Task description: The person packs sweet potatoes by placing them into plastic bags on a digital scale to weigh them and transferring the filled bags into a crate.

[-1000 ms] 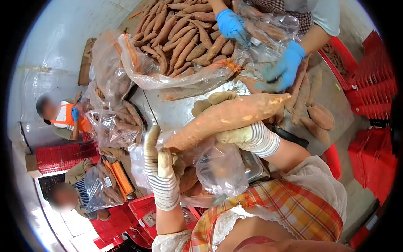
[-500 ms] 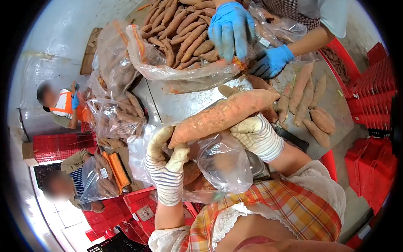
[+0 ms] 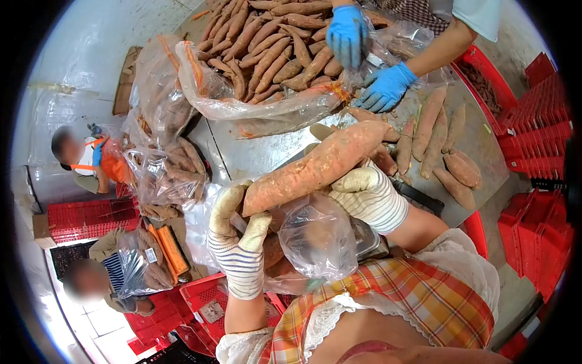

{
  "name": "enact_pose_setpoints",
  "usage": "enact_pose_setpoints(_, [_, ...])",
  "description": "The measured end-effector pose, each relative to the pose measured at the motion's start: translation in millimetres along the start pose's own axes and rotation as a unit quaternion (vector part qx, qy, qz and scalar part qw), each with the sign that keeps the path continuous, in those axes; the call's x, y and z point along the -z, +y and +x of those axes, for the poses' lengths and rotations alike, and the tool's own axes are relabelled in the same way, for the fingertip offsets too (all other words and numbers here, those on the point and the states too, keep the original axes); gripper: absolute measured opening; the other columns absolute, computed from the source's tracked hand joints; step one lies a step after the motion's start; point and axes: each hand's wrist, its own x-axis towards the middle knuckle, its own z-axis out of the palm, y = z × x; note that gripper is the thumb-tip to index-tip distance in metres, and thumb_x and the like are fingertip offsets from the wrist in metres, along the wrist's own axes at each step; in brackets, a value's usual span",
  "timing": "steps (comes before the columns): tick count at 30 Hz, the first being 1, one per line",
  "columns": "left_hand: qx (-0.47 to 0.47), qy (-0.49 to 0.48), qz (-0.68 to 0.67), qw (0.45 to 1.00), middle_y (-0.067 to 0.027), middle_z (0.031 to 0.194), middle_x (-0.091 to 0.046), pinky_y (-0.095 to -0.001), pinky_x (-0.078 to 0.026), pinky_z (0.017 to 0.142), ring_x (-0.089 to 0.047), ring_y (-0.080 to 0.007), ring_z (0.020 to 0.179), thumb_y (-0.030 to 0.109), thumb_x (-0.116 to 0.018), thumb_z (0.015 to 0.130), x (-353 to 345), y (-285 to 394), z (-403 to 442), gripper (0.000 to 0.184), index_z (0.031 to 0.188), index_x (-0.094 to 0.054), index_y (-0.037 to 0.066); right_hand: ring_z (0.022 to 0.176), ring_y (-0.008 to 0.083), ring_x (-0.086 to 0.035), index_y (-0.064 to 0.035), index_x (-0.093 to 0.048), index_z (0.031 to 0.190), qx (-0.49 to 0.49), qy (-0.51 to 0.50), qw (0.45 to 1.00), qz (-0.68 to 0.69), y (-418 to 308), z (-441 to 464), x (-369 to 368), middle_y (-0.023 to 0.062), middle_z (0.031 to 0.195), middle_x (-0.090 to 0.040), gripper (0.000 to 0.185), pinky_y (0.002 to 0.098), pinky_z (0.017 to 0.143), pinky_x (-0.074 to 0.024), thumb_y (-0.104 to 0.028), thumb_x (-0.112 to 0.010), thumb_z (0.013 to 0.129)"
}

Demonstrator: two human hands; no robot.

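A large sweet potato (image 3: 315, 167) is held slantwise between my two gloved hands, above a metal surface. My left hand (image 3: 237, 233) grips its lower left end between thumb and fingers. My right hand (image 3: 371, 193) holds it from below near the right end, with some fingertips hidden behind it. Under it, between my wrists, lies a clear plastic bag (image 3: 318, 239) with sweet potatoes partly showing beside it. Several loose sweet potatoes (image 3: 435, 142) lie to the right of my right hand.
Across the table (image 3: 485, 145), a co-worker's blue-gloved hands (image 3: 385, 88) are beside a big sweet potato pile (image 3: 267, 45) in an open plastic sack (image 3: 267, 112). Filled bags (image 3: 167, 176) stand at left. Two more people are farther left. Red crates (image 3: 536, 233) are stacked at right.
The sweet potato has been turned slightly and its right end has shifted left. My left fingers have closed around its lower end. The co-worker's blue gloves have moved beside the sack.
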Motion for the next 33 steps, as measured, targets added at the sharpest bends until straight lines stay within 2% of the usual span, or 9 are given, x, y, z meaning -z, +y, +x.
enact_pose_setpoints(1, [0.012,0.007,-0.007,1.0,-0.0117,0.117,-0.057,-0.0335,-0.045,0.092,-0.055,-0.0211,0.107,-0.002,-0.071,0.073,0.6,0.0,-0.8,0.048,0.118,-0.053,0.004,0.123,0.03,-0.044,-0.0089,-0.031,0.136,-0.009,0.009,1.0,0.008,0.1,0.0,-0.4,0.0173,0.132,-0.042,0.07,0.0436,0.105,-0.0362,-0.007,-0.064,0.074])
enact_pose_setpoints(4, [0.019,0.009,-0.011,1.0,-0.0114,0.116,-0.058,-0.034,-0.044,0.093,-0.055,-0.0212,0.108,-0.001,-0.073,0.072,4.7,-3.3,-1.9,0.049,0.117,-0.054,0.004,0.077,0.0139,-0.059,0.0023,-0.056,0.105,0.005,0.013,0.999,0.038,-5.4,-0.6,-15.7,0.0072,0.089,-0.06,0.035,0.0225,0.071,-0.0495,0.006,-0.055,0.07])
enact_pose_setpoints(12, [0.038,0.007,-0.018,0.999,-0.0109,0.114,-0.059,-0.0338,-0.044,0.093,-0.056,-0.0202,0.106,0.001,-0.075,0.071,1.4,-2.1,-6.4,0.049,0.116,-0.055,0.002,0.104,0.0203,-0.056,0.0006,-0.049,0.117,0.071,-0.054,0.996,-0.016,-9.3,-5.6,-31.3,0.0101,0.108,-0.057,0.046,0.0331,0.094,-0.044,-0.001,-0.063,0.073])
enact_pose_setpoints(24, [0.042,-0.036,0.076,0.996,-0.0111,0.112,-0.06,-0.0333,-0.041,0.096,-0.056,-0.0195,0.106,0.009,-0.076,0.073,1.3,1.0,-8.9,0.051,0.118,-0.054,0.0,0.105,0.0198,-0.054,-0.0015,-0.043,0.123,0.083,-0.006,0.995,-0.055,-11.0,-12.7,-27.6,0.0094,0.112,-0.054,0.049,0.0328,0.092,-0.0446,-0.004,-0.062,0.078])
enact_pose_setpoints(27, [0.033,-0.038,0.066,0.997,-0.0123,0.115,-0.058,-0.0291,-0.046,0.087,-0.058,-0.0149,0.095,0.012,-0.072,0.078,-2.9,7.3,-8.3,0.051,0.122,-0.051,0.001,0.109,0.0217,-0.052,-0.0061,-0.041,0.126,0.132,-0.038,0.988,-0.076,-17.2,-12.3,-36.0,0.0077,0.112,-0.054,0.053,0.0367,0.096,-0.0423,-0.008,-0.062,0.077])
enact_pose_setpoints(29, [0.097,-0.019,0.013,0.995,-0.0135,0.119,-0.056,-0.0227,-0.049,0.07,-0.057,-0.0087,0.078,0.013,-0.066,0.082,4.3,14.5,-10.2,0.049,0.126,-0.047,0.002,0.111,0.0214,-0.051,-0.0062,-0.045,0.123,0.156,0.019,0.984,-0.077,-24.1,-11.3,-19.5,0.0072,0.113,-0.055,0.048,0.0371,0.098,-0.0402,-0.008,-0.062,0.078])
enact_pose_setpoints(30, [0.051,-0.012,0.055,0.997,-0.012,0.122,-0.055,-0.0124,-0.036,0.048,-0.051,-0.0036,0.061,0.005,-0.056,0.085,9.2,13.3,-11.9,0.05,0.133,-0.043,0.01,0.107,0.0206,-0.053,-0.0038,-0.048,0.119,0.202,0.028,0.973,-0.107,-33.8,-14.9,-24.5,0.0069,0.113,-0.056,0.041,0.038,0.095,-0.0425,-0.007,-0.059,0.08])
enact_pose_setpoints(31, [0.045,0.004,0.055,0.997,-0.0111,0.122,-0.055,-0.0135,-0.038,0.049,-0.051,-0.0038,0.061,0.003,-0.053,0.085,14.7,18.3,-12.9,0.05,0.133,-0.042,0.009,0.088,0.0154,-0.058,-0.0026,-0.055,0.105,0.262,0.077,0.947,-0.171,-40.3,-12.8,-13.9,0.0051,0.095,-0.06,0.027,0.0299,0.078,-0.0477,-0.006,-0.058,0.078])
enact_pose_setpoints(33, [0.05,0.027,0.039,0.998,-0.0109,0.123,-0.055,-0.0143,-0.038,0.049,-0.05,-0.0034,0.059,0.001,-0.05,0.085,26.4,31.6,-17.2,0.052,0.135,-0.04,0.009,0.081,0.014,-0.058,-0.0033,-0.055,0.103,0.252,0.145,0.925,-0.245,-61.2,-27.3,-19.2,0.0033,0.091,-0.06,0.026,0.028,0.075,-0.0473,-0.01,-0.056,0.079])
